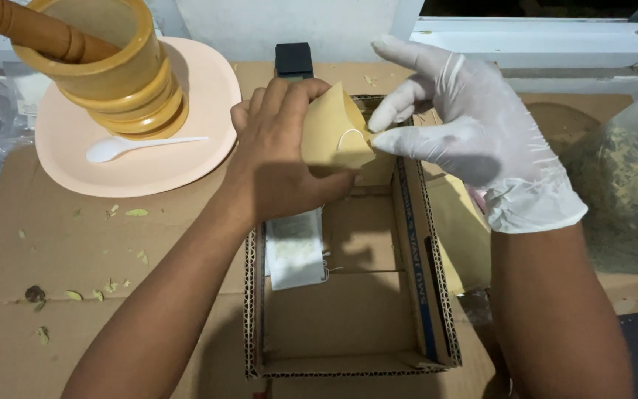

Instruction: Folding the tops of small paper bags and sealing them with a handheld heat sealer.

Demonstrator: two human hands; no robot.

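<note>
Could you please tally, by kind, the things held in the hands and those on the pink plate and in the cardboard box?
Small tan paper pouch, held by the bare left hand and gloved right hand: 1
Wooden mortar on pink plate: 1
Wooden pestle: 1
White plastic spoon: 1
White filter bag in brown cardboard box: 1
Total: 5

The bare left hand (pixel 278 159) wraps around a small tan paper pouch (pixel 331 133), held above an open brown corrugated cardboard box (pixel 348 325). The white-gloved right hand (pixel 474 129) pinches the pouch's edge with thumb and forefinger. A white tea-bag-like sachet (pixel 295 250) lies inside the box. To the left, a pale pink plate (pixel 142 166) carries a yellow wooden mortar (pixel 112 66) and a white plastic spoon (pixel 138 145).
</note>
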